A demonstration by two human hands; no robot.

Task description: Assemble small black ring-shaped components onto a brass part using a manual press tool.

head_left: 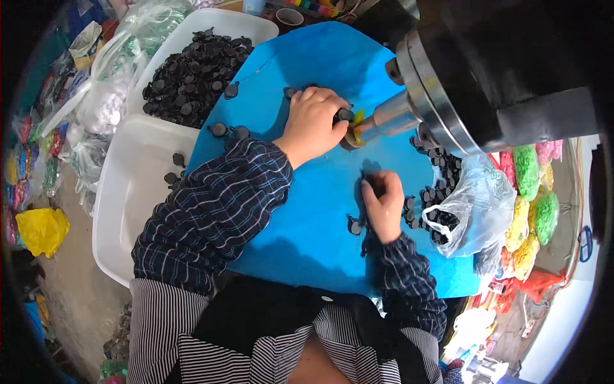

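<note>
My left hand (312, 121) is at the middle of the blue work surface (300, 237), thumb and forefinger closed around a small round black piece (345, 115). This piece sits right beside the metal tip (393, 117) of a large machine, where a yellow part (359, 126) shows. Nearer to me, my right hand (385, 205) rests low over the surface with its fingers curled; what they hold, if anything, is hidden. Just left of it lies a loose black tabbed disc (354, 225). More such discs (240, 132) lie left of my left hand.
A white bin (259, 27) heaped with black discs stands at the far left. Nearer, another white bin (110, 214) holds a few. The machine's dark body (511, 77) overhangs the right. Discs pile along the right edge beside a clear plastic bag (480, 201).
</note>
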